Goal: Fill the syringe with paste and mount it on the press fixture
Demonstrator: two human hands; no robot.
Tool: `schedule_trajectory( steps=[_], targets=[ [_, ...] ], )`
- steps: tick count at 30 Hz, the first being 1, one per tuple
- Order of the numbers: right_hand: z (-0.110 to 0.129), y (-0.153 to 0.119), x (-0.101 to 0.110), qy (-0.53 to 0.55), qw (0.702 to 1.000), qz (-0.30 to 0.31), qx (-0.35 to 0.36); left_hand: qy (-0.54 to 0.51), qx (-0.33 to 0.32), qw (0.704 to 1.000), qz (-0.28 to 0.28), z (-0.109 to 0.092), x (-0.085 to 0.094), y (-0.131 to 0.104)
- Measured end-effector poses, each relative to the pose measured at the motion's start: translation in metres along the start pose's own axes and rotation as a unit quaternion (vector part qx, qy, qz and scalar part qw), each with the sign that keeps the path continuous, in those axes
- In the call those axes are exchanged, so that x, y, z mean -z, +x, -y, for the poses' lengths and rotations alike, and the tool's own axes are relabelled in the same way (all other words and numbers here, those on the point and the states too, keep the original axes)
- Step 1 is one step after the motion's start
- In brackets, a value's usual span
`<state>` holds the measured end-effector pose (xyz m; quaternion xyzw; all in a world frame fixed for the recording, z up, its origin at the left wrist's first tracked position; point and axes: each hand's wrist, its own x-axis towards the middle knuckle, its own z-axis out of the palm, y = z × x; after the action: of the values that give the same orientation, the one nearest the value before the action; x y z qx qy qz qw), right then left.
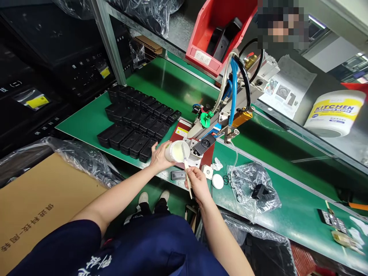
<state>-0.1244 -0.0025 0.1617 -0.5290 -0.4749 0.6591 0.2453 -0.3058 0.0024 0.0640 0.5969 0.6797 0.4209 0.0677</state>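
My left hand [160, 156] is wrapped round a white tub [170, 152], tilted so that its pale yellowish contents face me. In my right hand [197, 182] is a thin brush [188, 177] with a light handle, its upper end at the tub's mouth. Just below the tub, a small black part [178, 175] lies at the table's front edge. Right of my right hand, a round white lid [217, 181] rests on the green table [230, 155]. Behind the tub stands a press fixture [204, 143] on a dark red base.
Rows of black housings [135, 122] fill the table's left part. A clear plastic bag [255, 184] with black rings beside it lies at the right. Overhead are a red bin [212, 42] and a wipes tub [335, 114]. A cardboard box [43, 207] stands at lower left.
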Motion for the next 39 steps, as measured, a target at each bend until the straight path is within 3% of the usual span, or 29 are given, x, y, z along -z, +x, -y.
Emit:
schedule_trajectory(
  steps=[6,11,19,22,24,26,29,32,34,36,39],
  targets=[
    [0.005,-0.022,-0.011,-0.009,0.999,0.052,-0.012,0.010,-0.030,0.999,-0.039,-0.001,0.029,-0.014],
    [0.001,-0.051,-0.004,-0.015,0.995,0.091,-0.035,0.023,-0.022,0.998,-0.058,-0.001,0.043,-0.026],
    [-0.004,-0.118,0.036,-0.034,0.991,0.100,-0.086,0.011,0.028,0.998,-0.049,-0.009,0.041,-0.053],
    [0.000,-0.138,0.056,-0.062,0.995,0.064,-0.052,0.009,0.042,0.999,-0.021,-0.028,0.038,-0.066],
    [0.000,-0.146,0.069,-0.128,0.991,0.024,0.014,0.001,0.029,1.000,0.007,-0.048,0.031,-0.075],
    [-0.003,-0.149,0.082,-0.244,0.962,-0.023,0.116,-0.015,0.007,0.999,0.036,-0.074,0.017,-0.083],
    [-0.014,-0.154,0.109,-0.438,0.851,-0.104,0.272,-0.041,-0.018,0.997,0.055,-0.115,-0.013,-0.093],
    [-0.024,-0.165,0.145,-0.560,0.733,-0.183,0.340,-0.066,-0.041,0.996,0.052,-0.150,-0.045,-0.097],
    [-0.030,-0.177,0.171,-0.615,0.676,-0.209,0.348,-0.076,-0.059,0.994,0.057,-0.166,-0.065,-0.097],
    [-0.035,-0.190,0.195,-0.650,0.641,-0.217,0.345,-0.073,-0.070,0.993,0.063,-0.176,-0.082,-0.096],
    [-0.042,-0.210,0.226,-0.657,0.638,-0.219,0.336,-0.062,-0.077,0.993,0.065,-0.187,-0.104,-0.094]
  ],
)
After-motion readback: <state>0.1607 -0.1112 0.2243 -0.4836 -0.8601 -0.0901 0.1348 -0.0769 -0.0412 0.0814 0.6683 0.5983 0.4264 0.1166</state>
